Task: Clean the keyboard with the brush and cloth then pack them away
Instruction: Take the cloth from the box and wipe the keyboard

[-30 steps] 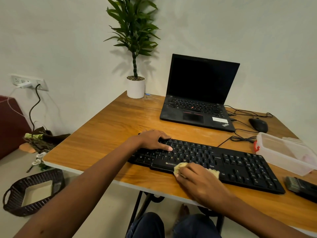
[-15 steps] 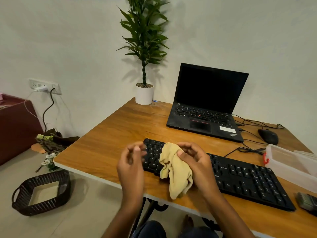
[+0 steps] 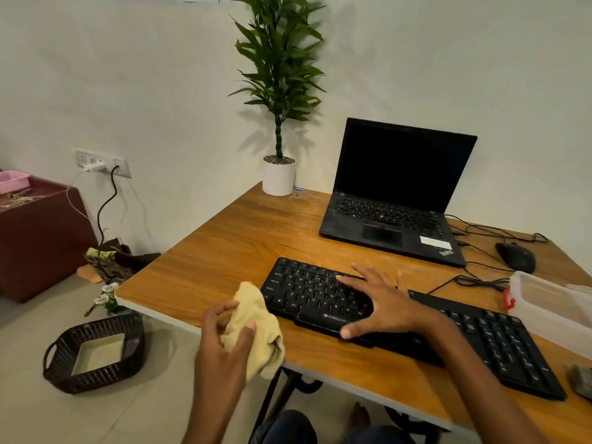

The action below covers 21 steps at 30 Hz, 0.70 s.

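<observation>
Head view: the left grip (image 3: pixel 221 344) curls around a bunched yellow cloth (image 3: pixel 259 315), with the keyboard (image 3: pixel 307 293) just to its right. The right grip (image 3: pixel 384 302) lies flat on the keys, fingers spread. The cloth looks light and limp, best held by its bunched middle.

Indoor light soft, fairly dim, greenish cast on wall (image 3: pixel 153 78). Plant (image 3: pixel 279 68) throws faint shadows on wall to both sides of stem: light from camera side. Dull sheen on tabletop (image 3: pixel 230 248). Dark shadow under right hand (image 3: pixel 384 302) on keyboard (image 3: pixel 307 293). Wide-angle bending strong at edges; tabletop rim curves. Left hand (image 3: pixel 221 350), cloth (image 3: pixel 256 315) slightly blurred; brush (image 3: pixel 581 381) at right edge smeared.
</observation>
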### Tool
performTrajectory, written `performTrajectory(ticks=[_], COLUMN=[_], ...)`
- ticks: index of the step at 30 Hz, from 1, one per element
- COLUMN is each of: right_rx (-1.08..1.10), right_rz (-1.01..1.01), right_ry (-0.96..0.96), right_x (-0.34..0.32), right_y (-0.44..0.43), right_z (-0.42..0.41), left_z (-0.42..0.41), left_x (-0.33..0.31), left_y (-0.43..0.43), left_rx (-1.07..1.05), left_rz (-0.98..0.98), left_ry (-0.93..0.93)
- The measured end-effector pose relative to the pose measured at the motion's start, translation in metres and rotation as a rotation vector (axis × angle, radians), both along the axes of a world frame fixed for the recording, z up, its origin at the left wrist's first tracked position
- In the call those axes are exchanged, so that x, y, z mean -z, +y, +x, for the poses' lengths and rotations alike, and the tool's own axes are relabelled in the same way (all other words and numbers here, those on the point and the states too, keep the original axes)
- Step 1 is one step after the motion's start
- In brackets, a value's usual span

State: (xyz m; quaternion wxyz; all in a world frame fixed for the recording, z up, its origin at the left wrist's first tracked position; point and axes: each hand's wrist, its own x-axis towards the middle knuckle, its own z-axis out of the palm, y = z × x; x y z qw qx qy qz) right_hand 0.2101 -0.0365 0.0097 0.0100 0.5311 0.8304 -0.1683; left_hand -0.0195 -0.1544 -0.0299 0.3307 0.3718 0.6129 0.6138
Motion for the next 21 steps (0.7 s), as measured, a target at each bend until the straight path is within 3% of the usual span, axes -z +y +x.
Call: performTrajectory(ticks=[4,7,9,13,17,21], right_rx=[-0.046,-0.038,-0.040,-0.045,-0.056,-0.059], right_rz=[-0.161,-0.105,-0.096,-0.070,-0.093,-0.087], right_ry=[-0.126,-0.129,-0.122,-0.134,-0.123,-0.121], right_x=[0.007,0.010,0.012,0.011,0.010,0.010], right_y=[0.017,0.017,0.017,0.020,0.019,0.019], right_z=[0.013,0.012,0.013,0.013,0.015,0.015], left_z=[-0.007,0.008,0.015,0.029,0.011,0.003], left_x=[0.012,0.017,0.016,0.018,0.023,0.024], left_y=[0.009,0.016,0.024,0.035,0.041,0.047], left_rx=[0.032,-0.018,-0.011,0.055,-0.018,-0.036], left_rz=[-0.068,-0.186,-0.201,-0.120,0.018,0.046], left_ry=[0.292,0.777,0.948,0.929,0.862,0.933])
